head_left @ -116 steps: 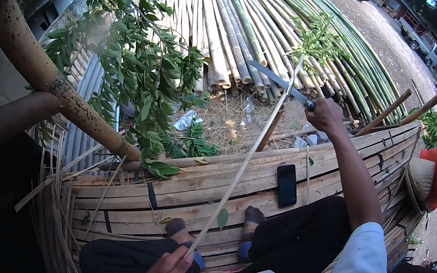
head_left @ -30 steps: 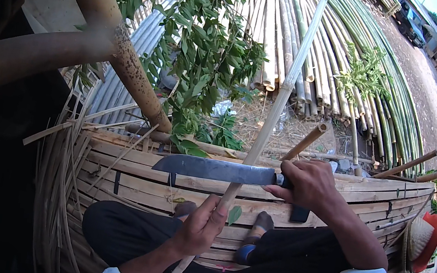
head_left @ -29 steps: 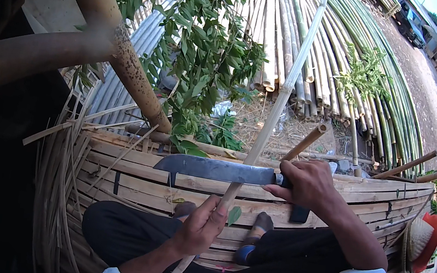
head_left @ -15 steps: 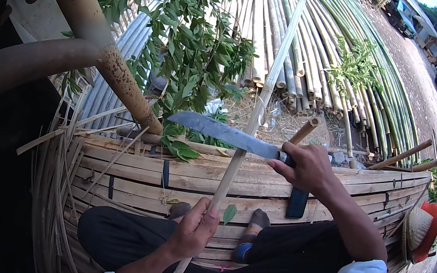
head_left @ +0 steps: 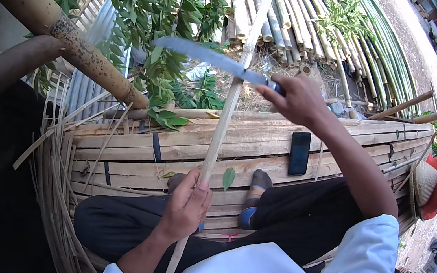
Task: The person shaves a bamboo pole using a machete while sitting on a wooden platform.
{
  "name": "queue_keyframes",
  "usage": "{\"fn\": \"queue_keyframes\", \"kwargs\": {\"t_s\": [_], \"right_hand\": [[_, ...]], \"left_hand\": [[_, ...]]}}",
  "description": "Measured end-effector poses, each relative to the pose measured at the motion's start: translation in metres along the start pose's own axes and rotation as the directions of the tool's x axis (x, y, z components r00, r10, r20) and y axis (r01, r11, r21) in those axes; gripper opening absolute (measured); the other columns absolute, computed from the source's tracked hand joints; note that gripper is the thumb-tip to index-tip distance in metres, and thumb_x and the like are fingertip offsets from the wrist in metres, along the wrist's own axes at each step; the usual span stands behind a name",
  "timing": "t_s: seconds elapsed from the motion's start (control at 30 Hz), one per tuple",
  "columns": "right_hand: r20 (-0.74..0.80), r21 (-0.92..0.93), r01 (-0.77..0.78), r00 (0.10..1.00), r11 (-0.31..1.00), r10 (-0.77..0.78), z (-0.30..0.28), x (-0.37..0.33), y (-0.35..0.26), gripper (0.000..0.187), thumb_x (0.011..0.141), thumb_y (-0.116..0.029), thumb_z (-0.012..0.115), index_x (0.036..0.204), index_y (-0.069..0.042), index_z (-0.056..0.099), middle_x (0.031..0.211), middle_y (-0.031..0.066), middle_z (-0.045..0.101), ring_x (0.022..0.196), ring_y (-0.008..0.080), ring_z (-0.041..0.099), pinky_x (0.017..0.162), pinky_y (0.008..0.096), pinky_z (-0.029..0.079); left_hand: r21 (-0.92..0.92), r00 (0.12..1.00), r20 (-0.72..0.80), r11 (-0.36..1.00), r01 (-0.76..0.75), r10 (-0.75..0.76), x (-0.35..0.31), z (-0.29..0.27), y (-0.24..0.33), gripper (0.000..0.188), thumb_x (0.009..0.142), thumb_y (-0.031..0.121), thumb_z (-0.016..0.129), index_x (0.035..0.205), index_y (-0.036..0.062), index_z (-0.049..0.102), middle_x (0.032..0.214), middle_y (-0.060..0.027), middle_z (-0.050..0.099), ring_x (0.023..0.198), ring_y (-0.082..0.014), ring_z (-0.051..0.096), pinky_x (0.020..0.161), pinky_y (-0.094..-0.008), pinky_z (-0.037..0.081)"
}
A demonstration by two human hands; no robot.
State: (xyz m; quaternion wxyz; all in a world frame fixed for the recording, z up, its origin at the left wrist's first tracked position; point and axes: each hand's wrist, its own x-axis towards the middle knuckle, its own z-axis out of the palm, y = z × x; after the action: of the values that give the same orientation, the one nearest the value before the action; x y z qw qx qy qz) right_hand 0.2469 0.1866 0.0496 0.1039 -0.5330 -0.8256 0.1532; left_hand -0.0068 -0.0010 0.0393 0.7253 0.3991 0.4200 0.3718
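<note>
A long pale bamboo strip slants upward and away from my lap. My left hand is closed around its lower part, with the near end showing below the fist. My right hand grips the dark handle of a machete, whose broad grey blade points left. The blade crosses the strip well above my left hand and appears to touch it. Both hands are over the slatted bamboo platform, where my feet rest.
A black phone lies on the slats beyond my right knee. Thin split strips pile up at the left. Beyond the platform are stacked bamboo poles and a leafy branch. A thick bamboo post slants at left; a straw hat is at right.
My right hand and the machete have moved farther up the strip, away from me. My left hand keeps its hold. The whole view has shifted somewhat, and the phone shows fully now.
</note>
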Motion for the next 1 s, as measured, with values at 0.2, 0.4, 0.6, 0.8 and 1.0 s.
{"fn": "queue_keyframes", "kwargs": {"t_s": [0.2,0.4,0.6,0.8,1.0], "right_hand": [[-0.055,-0.229,0.206,0.973,0.951,-0.224,0.01,-0.02,-0.009,0.065,0.088,-0.071,0.043,0.061,-0.012,0.052,0.043,0.0034,0.046,0.036,0.0202,0.049,0.041,0.0342,0.039],[-0.052,-0.234,-0.046,0.998,0.971,0.034,-0.012,-0.005,0.027,0.062,0.089,-0.068,0.044,0.062,-0.013,0.054,0.043,0.0034,0.049,0.037,0.0217,0.053,0.042,0.0352,0.041],[-0.084,-0.265,0.334,0.927,0.905,-0.367,0.01,-0.014,-0.008,0.054,0.087,-0.063,0.055,0.064,-0.014,0.054,0.045,0.0006,0.046,0.037,0.018,0.047,0.039,0.0347,0.036],[-0.299,0.266,-0.314,0.872,0.911,0.388,-0.023,-0.019,0.075,0.071,0.092,-0.064,0.045,0.063,0.0,0.053,0.053,0.0033,0.04,0.05,0.0131,0.037,0.048,0.0343,0.032],[-0.025,0.036,-0.129,0.991,0.991,0.13,-0.017,-0.016,0.045,0.055,0.096,-0.052,0.048,0.07,-0.006,0.062,0.048,0.0036,0.043,0.043,0.014,0.038,0.047,0.0346,0.032]], "left_hand": [[-0.031,0.998,0.017,0.998,0.059,-0.058,0.0,-0.003,-0.006,0.024,0.104,0.03,0.036,0.095,0.0077,0.039,0.057,0.0039,0.037,0.043,-0.0035,0.033,0.039,-0.0195,0.03],[-0.151,0.991,0.074,0.981,0.124,-0.114,-0.005,0.003,0.008,0.024,0.104,0.03,0.037,0.096,0.0073,0.038,0.057,0.0035,0.037,0.043,-0.0032,0.033,0.039,-0.0193,0.029],[-0.108,0.994,0.057,0.989,0.104,-0.098,-0.009,-0.003,0.002,0.024,0.104,0.03,0.037,0.095,0.0075,0.037,0.056,0.0024,0.035,0.042,-0.0038,0.031,0.039,-0.0191,0.028],[-0.122,0.986,0.135,0.986,0.11,-0.093,-0.009,-0.002,0.001,0.025,0.104,0.03,0.038,0.093,0.0076,0.039,0.057,0.0025,0.037,0.043,-0.0041,0.033,0.038,-0.0189,0.03],[-0.052,0.979,0.107,0.983,0.178,-0.172,0.0,0.003,-0.001,0.026,0.103,0.032,0.04,0.099,0.0065,0.042,0.057,0.004,0.039,0.046,-0.0034,0.035,0.041,-0.0189,0.032]]}}
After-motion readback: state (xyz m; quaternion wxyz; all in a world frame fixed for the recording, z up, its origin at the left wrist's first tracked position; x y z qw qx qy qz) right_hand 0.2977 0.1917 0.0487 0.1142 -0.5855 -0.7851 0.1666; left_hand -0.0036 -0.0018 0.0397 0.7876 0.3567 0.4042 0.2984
